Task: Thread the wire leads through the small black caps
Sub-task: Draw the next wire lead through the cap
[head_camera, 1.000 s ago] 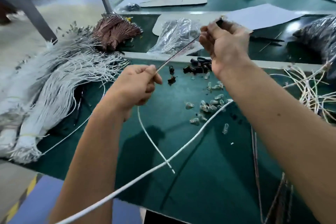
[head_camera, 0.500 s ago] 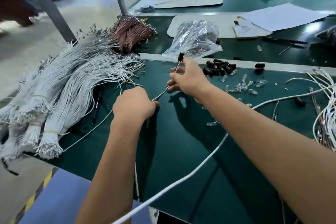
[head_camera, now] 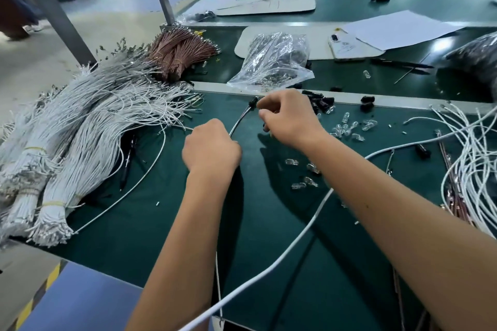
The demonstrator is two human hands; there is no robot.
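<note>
My left hand (head_camera: pixel 211 149) grips a thin wire lead (head_camera: pixel 238 122) that curves up and right from its fist. At the far tip of that lead sits a small black cap (head_camera: pixel 252 102), pinched by the fingers of my right hand (head_camera: pixel 289 118). Both hands hover low over the green mat (head_camera: pixel 161 223) near the table's middle ridge. A loose pile of black caps (head_camera: pixel 321 103) lies just right of my right hand. Small clear bulbs (head_camera: pixel 349 127) are scattered beyond it.
Big bundles of white wires (head_camera: pixel 80 142) fill the left side, with a brown wire bundle (head_camera: pixel 180 54) behind. A clear plastic bag (head_camera: pixel 271 62) lies past the ridge. Loose white wires (head_camera: pixel 473 169) lie at right. A white cable (head_camera: pixel 295 244) crosses under my right forearm.
Both hands dropped from mid-air to the mat. The right hand slid along the lead to its tip, where it now pinches the cap; the lead now bends in a curve.
</note>
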